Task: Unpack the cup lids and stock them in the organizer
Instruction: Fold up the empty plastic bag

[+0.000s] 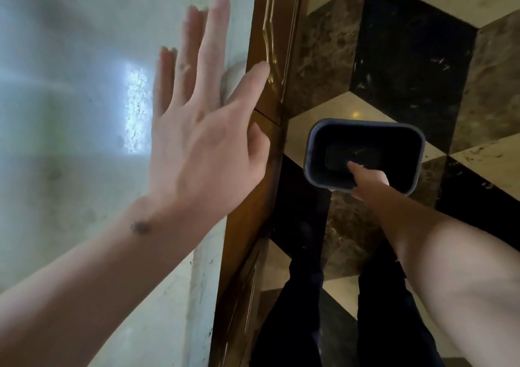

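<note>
My left hand (197, 119) lies flat with straight, spread fingers on a pale stone countertop (70, 113), near its brown wooden edge. My right hand (365, 181) reaches down and grips the near rim of a dark grey rectangular bin (318, 152), thumb inside the rim. The bin looks empty inside and sits low over the floor. No cup lids or organizer are in view.
A brown wooden cabinet front (270, 57) with gold trim runs down the middle. To the right lies a floor (408, 57) of black, brown and cream marble tiles. My dark trouser legs (304, 310) stand close to the cabinet.
</note>
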Available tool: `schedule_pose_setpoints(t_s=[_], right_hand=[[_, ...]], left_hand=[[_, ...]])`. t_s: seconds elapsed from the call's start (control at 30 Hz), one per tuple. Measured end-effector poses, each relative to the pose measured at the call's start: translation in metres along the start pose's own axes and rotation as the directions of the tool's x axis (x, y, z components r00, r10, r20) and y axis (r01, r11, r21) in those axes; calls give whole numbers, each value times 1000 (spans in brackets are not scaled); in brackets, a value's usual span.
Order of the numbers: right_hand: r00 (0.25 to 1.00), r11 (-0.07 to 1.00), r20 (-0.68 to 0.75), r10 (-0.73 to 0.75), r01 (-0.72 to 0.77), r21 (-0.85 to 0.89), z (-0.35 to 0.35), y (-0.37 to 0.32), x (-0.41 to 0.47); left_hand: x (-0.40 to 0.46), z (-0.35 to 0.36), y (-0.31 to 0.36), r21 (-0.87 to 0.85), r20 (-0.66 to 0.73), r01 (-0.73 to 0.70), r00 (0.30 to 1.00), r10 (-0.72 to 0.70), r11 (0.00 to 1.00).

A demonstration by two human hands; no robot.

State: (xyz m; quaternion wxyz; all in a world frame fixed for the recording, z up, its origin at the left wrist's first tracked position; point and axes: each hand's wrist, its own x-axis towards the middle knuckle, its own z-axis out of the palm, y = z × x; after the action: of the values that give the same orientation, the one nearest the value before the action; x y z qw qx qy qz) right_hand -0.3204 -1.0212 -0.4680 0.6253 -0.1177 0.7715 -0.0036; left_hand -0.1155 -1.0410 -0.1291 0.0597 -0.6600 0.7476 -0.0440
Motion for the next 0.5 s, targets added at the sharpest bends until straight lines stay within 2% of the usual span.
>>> schedule_pose_setpoints(t_s=[0.17, 0.33, 0.4, 0.47, 0.5], right_hand=[[1000, 998, -14, 17, -18, -53, -3, -2, -13], [993, 961, 12, -116, 115, -251, -1, -5, -57], [977, 940, 141, -159, 194, -280, 4, -13, -91], [930, 940, 344, -131, 226, -254, 7, -23, -140], [914, 959, 387, -121, 209, -193, 9, -27, -167]], left_hand=[[0, -2, 2, -20, -1, 9, 1000, -10, 1000], [0, 1, 2, -15, -30, -3, 1000, 3, 1000], [1, 3, 0, -15, -32, -5, 999, 4, 1000], [1, 3, 2, -21, -4, 0, 1000, 0, 1000], [1, 0, 4, -34, 6, 2, 1000, -2, 999]])
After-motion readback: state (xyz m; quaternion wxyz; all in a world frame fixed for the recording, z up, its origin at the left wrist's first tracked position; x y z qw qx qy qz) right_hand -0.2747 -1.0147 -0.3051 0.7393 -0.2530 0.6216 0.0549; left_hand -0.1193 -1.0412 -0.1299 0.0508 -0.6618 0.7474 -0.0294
